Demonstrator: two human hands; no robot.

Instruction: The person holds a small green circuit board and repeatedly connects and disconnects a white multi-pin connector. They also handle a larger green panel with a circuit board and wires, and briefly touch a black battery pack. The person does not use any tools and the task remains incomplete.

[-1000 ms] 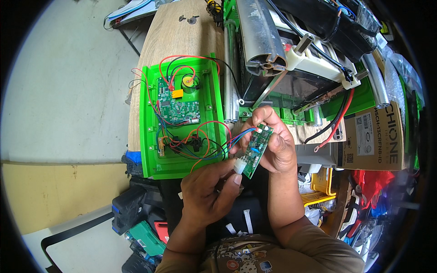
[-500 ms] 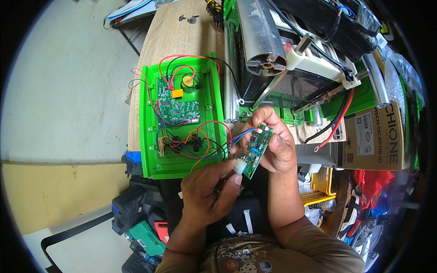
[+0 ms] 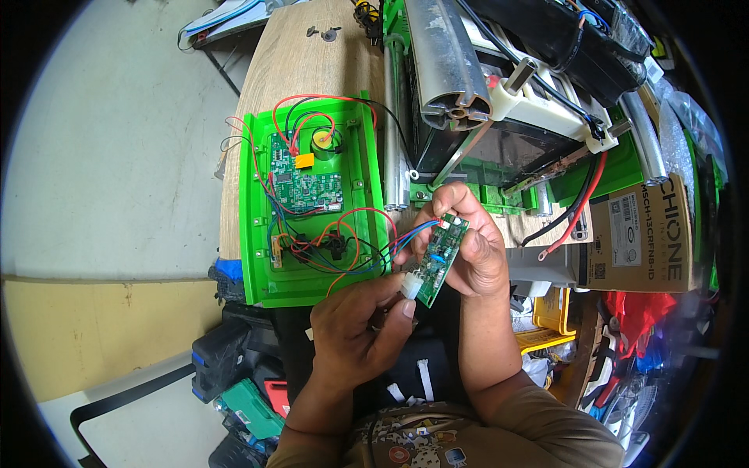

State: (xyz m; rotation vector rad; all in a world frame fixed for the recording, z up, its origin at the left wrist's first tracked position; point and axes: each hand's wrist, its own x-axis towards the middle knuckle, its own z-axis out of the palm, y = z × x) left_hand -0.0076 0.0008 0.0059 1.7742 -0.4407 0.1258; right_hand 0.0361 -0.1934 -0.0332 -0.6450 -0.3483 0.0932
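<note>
My right hand (image 3: 474, 246) grips a small green circuit board (image 3: 442, 259) by its edges, tilted in the air beyond my lap. At the board's near left end, my left hand (image 3: 367, 324) pinches a white plastic connector (image 3: 411, 285); whether it is fully seated cannot be made out. Blue, red and black wires (image 3: 406, 240) run from the board's upper end to a green plastic cover (image 3: 256, 274) lying left of my hands. Inside that cover are a larger circuit board (image 3: 300, 183), a yellow-topped round part (image 3: 321, 140) and a tangle of wires.
The cover rests on a wood-grain table (image 3: 296, 58). On the right stands a metal frame (image 3: 452, 70) around a dark block, with loose red and black cables (image 3: 573, 222). Beyond it is a cardboard box (image 3: 636, 234). Tool cases (image 3: 250, 405) lie at lower left.
</note>
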